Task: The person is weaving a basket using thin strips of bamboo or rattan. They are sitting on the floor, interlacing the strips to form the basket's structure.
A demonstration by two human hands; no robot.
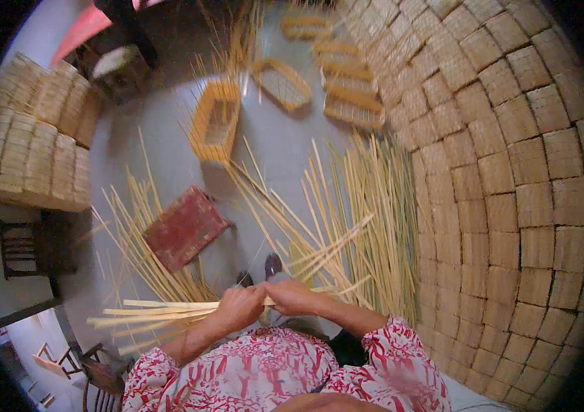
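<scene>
My left hand [240, 308] is closed around a bundle of flat, pale cane or bamboo strips [168, 312], held level in front of my waist. Their ends fan out to the left past my forearm. Right beside it, my right hand [290, 297] grips the same bundle, and the two hands meet at the fingers. A few strip ends stick out beyond my right wrist. A thin pale strand [257, 256] rises from near my fingers. My fingers hide the middle of the bundle. Below the hands, two dark shoe tips [273, 263] show on the floor.
A low red stool [185, 228] stands ahead left, over loose strips [135, 247]. Many long strips [377, 221] lie at right. Woven baskets [197, 126] sit farther off. Stacked woven pieces form a wall [503, 206] at right and a pile [32, 149] at left. Wooden chairs [101, 373] stand lower left.
</scene>
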